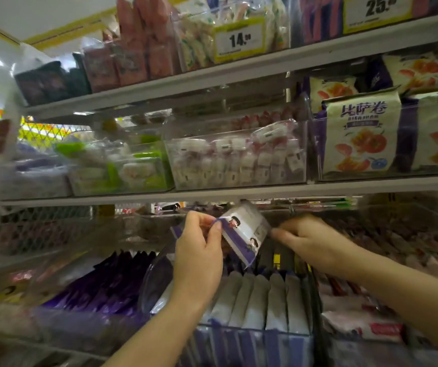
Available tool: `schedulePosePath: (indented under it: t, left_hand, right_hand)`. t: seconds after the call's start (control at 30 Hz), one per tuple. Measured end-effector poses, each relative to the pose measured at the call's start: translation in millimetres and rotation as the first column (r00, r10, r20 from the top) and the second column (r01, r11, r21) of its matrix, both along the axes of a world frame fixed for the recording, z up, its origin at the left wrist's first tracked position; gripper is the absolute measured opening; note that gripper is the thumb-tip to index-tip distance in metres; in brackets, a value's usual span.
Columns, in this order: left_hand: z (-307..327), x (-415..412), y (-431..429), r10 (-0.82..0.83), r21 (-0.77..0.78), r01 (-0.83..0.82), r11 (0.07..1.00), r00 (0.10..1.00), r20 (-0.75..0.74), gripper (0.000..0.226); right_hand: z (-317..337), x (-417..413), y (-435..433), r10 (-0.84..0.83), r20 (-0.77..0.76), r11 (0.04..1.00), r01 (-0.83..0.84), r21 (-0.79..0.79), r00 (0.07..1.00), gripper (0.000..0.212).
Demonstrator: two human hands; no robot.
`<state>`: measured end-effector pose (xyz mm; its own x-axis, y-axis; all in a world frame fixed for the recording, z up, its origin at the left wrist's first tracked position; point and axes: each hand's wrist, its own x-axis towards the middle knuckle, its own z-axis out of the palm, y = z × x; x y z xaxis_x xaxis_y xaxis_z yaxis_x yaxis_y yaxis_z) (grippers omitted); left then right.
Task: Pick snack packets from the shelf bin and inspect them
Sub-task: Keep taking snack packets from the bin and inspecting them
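My left hand point(199, 258) pinches the corner of a white and purple snack packet point(244, 231), held tilted above a clear shelf bin point(252, 348). Several more white and purple packets point(255, 300) stand upright in that bin. To the right of the held packet, my right hand point(308, 242) reaches toward it with blurred fingertips just off its edge; whether they touch it I cannot tell, and nothing shows in that hand.
A bin of dark purple packets point(106, 284) sits to the left, red and pink packets point(366, 324) to the right. The shelf edge point(212, 193) above carries clear bins of small wrapped sweets point(239, 160) and large pizza-roll bags point(360, 133). Price tags point(239, 39) hang higher up.
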<state>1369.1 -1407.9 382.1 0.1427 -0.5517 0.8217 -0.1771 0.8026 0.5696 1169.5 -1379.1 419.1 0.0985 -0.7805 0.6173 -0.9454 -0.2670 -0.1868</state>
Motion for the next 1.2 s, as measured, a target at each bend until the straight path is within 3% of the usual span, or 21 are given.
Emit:
schedulePosePath:
  t: [0.07, 0.13, 0.2, 0.27, 0.33, 0.4, 0.5, 0.6, 0.7, 0.77, 0.83, 0.9, 0.97, 1.07, 1.2]
  left_hand:
    - [-6, 14, 17, 0.023, -0.051, -0.024, 0.998, 1.0, -0.01, 0.019]
    - [-16, 28, 35, 0.027, -0.077, -0.026, 0.997, 1.0, 0.014, 0.019]
    - [-27, 42, 54, 0.031, -0.125, -0.02, 0.992, 0.996, 0.087, 0.018]
    - [-41, 55, 71, 0.03, -0.208, 0.009, 0.978, 0.982, 0.185, 0.023]
    - [-59, 67, 86, 0.036, -0.281, 0.051, 0.958, 0.954, 0.297, 0.021]
    - [-80, 82, 96, 0.062, -0.303, 0.065, 0.951, 0.917, 0.393, 0.015]
    - [-110, 110, 103, 0.154, -0.293, -0.007, 0.956, 0.862, 0.482, 0.011]
    - [-134, 140, 114, 0.173, -0.181, -0.095, 0.979, 0.856, 0.487, 0.021]
    - [-157, 168, 117, 0.276, -0.061, -0.273, 0.96, 0.891, 0.361, 0.026]
    - [-174, 184, 114, 0.299, 0.164, -0.333, 0.928, 0.933, 0.201, 0.037]
    - [-187, 196, 111, 0.185, 0.498, -0.168, 0.851, 0.983, 0.016, 0.055]
    - [-204, 205, 109, 0.061, 0.691, 0.08, 0.718, 0.982, -0.177, 0.054]
    - [-221, 208, 110, 0.035, 0.733, 0.218, 0.645, 0.949, -0.314, 0.039]
    - [-247, 208, 108, 0.084, 0.695, 0.242, 0.678, 0.913, -0.4, 0.029]
    - [-261, 203, 110, 0.068, 0.66, 0.296, 0.691, 0.882, -0.467, 0.027]
  right_hand:
    - [-2, 19, 12, 0.052, 0.086, 0.993, -0.042, -0.113, 0.995, 0.052]
    - [-7, 41, 24, 0.176, 0.249, 0.984, -0.163, -0.074, 0.952, 0.053]
    - [-15, 65, 39, 0.281, 0.525, 0.936, -0.35, 0.036, 0.803, 0.05]
    - [-27, 87, 53, 0.288, 0.711, 0.83, -0.537, 0.148, 0.642, 0.057]
    - [-41, 104, 65, 0.282, 0.785, 0.71, -0.67, 0.216, 0.552, 0.066]
    - [-57, 123, 70, 0.262, 0.853, 0.649, -0.736, 0.19, 0.452, 0.062]
    - [-87, 156, 66, 0.148, 0.958, 0.684, -0.725, 0.081, 0.246, 0.037]
    - [-125, 185, 62, 0.118, 0.967, 0.686, -0.722, 0.083, 0.224, 0.032]
    - [-162, 209, 61, 0.117, 0.968, 0.627, -0.772, 0.101, 0.222, 0.028]
    - [-187, 225, 64, 0.091, 0.982, 0.545, -0.833, 0.089, 0.165, 0.025]
    - [-215, 240, 66, 0.062, 0.989, 0.47, -0.878, 0.091, 0.135, 0.025]
    - [-243, 252, 67, 0.039, 0.988, 0.438, -0.891, 0.116, 0.148, 0.026]
    - [-267, 261, 66, 0.005, 0.981, 0.432, -0.885, 0.172, 0.193, 0.026]
    - [-286, 268, 63, -0.021, 0.967, 0.464, -0.855, 0.233, 0.252, 0.026]
    - [-290, 270, 58, -0.029, 0.986, 0.569, -0.808, 0.152, 0.165, 0.045]
